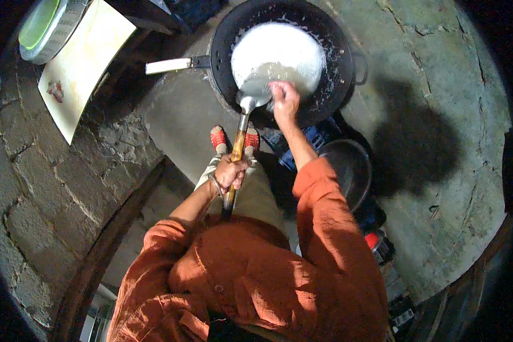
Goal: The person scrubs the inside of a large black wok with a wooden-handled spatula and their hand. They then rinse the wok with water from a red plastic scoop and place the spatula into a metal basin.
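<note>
A large dark wok [346, 68] holds frothy, whitish liquid [278, 51]. My left hand [231, 172] is closed around the long wooden handle [238, 145] of a metal wok spatula [255, 92], whose broad head is over the near side of the wok. My right hand [285, 100] is at the right edge of that metal head, its fingers bent and partly blurred; whether they grip anything is unclear. The wok's long handle [169, 66] points left, and a loop handle [361, 68] is on its right side.
At the upper left, a pale board [85, 64] bears a small reddish piece [55, 91] and a round container with a green top [38, 23]. A large dark round vessel [346, 171] stands below the wok, near my right forearm. Rough block walls [42, 179] flank the left.
</note>
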Demonstrator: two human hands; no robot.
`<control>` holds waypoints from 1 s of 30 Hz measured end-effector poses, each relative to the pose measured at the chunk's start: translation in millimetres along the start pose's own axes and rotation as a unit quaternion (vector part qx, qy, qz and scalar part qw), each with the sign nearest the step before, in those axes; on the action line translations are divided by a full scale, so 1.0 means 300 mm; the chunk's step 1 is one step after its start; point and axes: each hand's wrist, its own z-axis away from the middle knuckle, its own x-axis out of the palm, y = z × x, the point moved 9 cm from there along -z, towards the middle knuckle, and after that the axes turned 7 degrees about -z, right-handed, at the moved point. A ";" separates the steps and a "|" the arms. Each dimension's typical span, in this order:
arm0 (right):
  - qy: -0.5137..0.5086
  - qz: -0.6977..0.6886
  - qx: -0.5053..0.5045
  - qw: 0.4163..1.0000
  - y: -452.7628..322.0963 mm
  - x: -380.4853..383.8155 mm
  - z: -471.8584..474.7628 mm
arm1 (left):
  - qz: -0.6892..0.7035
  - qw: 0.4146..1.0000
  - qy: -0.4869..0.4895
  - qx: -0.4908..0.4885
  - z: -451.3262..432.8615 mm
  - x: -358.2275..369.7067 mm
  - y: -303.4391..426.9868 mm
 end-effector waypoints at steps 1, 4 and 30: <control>-0.025 0.018 -0.049 0.998 -0.019 0.005 0.038 | 0.001 1.000 0.003 0.004 0.001 0.000 0.003; -0.033 0.029 -0.059 0.997 -0.007 0.016 0.043 | -0.005 1.000 -0.006 -0.011 -0.016 -0.001 -0.003; -0.047 0.033 -0.004 0.998 0.031 0.013 -0.001 | -0.059 0.995 0.029 0.073 -0.055 -0.061 -0.031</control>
